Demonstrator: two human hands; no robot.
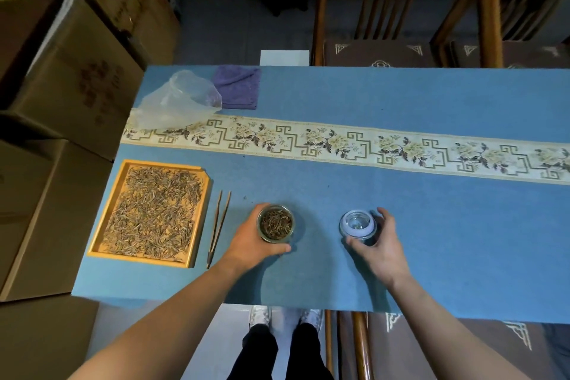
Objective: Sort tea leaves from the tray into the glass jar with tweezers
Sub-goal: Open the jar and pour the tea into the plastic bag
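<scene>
A wooden tray (105, 219) full of loose tea leaves lies at the table's near left. Just right of it, brown tweezers (219, 227) rest on the blue cloth, untouched. An open glass jar (275, 223) holding some tea leaves stands near the front middle, and my left hand (253, 244) curls around its left and near side. To the right, the jar's glass lid (357, 224) with a pale seal ring sits on the cloth. My right hand (379, 248) grips it from the right, thumb in front and fingers behind.
The table (431, 225) is covered in blue cloth with a patterned runner (339, 142) across it. A clear plastic bag (182, 99) and a folded purple cloth (237, 86) lie at the back left. Cardboard boxes (71, 77) stand left; wooden chairs (379, 40) behind.
</scene>
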